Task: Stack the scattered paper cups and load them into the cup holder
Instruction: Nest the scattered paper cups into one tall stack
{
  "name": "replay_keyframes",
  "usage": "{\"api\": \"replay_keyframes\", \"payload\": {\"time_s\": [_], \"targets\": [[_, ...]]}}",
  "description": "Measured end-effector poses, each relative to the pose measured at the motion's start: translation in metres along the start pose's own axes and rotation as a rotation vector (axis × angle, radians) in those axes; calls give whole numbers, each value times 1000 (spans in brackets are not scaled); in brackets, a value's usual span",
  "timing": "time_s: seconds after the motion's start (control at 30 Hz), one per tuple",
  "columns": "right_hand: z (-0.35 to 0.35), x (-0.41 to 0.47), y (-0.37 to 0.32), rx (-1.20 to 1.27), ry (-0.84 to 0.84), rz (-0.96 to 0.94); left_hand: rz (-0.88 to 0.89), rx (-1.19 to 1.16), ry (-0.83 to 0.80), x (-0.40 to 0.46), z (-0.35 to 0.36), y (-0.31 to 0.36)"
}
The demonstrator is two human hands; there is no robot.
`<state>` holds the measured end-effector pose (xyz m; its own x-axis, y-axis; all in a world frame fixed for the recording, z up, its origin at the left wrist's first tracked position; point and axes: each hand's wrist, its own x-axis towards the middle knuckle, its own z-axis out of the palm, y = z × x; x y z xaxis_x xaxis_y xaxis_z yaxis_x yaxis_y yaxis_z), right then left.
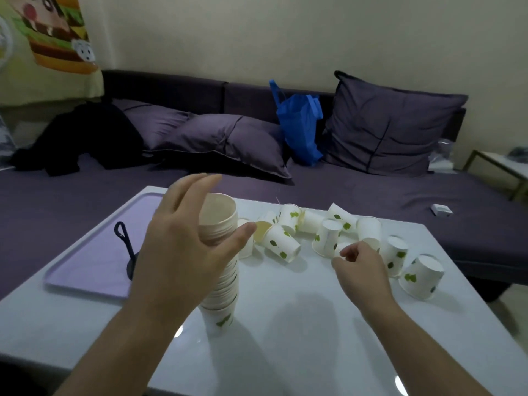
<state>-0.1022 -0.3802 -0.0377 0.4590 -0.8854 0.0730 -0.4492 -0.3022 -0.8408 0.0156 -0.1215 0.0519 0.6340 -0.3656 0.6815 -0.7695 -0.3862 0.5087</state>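
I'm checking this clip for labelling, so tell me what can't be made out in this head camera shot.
- Stack of cups: the left hand covers its left side, so no cup count.
- Right hand: its curled fingers hide whether it holds the cup at its fingertips.
- Black holder on the purple tray: the left forearm hides its base.

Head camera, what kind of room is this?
Probably a home living room: a purple sofa with cushions, a low white table before it, and a cartoon wall hanging.
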Motion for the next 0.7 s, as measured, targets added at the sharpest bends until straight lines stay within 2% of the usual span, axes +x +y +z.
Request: {"api": "replay_keyframes", "payload": {"time_s": [0.17, 0.23, 0.27, 0.37, 0.47, 0.57, 0.7], "targets": [[-4, 14, 13, -13, 83, 68, 324, 36, 197, -7, -2, 34], [-6, 20, 18, -89, 135, 91, 416, -43, 167, -17, 10, 52], [-7, 22, 21, -138, 153, 103, 429, -100, 97, -25, 20, 58], [-8, 28, 26, -161, 179, 128, 349, -185, -220, -48, 59, 60], [-9, 34, 32, -78, 130, 156, 167, -189, -493, -67, 95, 50], [-12, 36, 36, 3, 50, 206, 75, -212, -614, -77, 115, 44], [-31, 28, 29, -76, 99, 169, 28, -201, -635, -75, 127, 48]]}}
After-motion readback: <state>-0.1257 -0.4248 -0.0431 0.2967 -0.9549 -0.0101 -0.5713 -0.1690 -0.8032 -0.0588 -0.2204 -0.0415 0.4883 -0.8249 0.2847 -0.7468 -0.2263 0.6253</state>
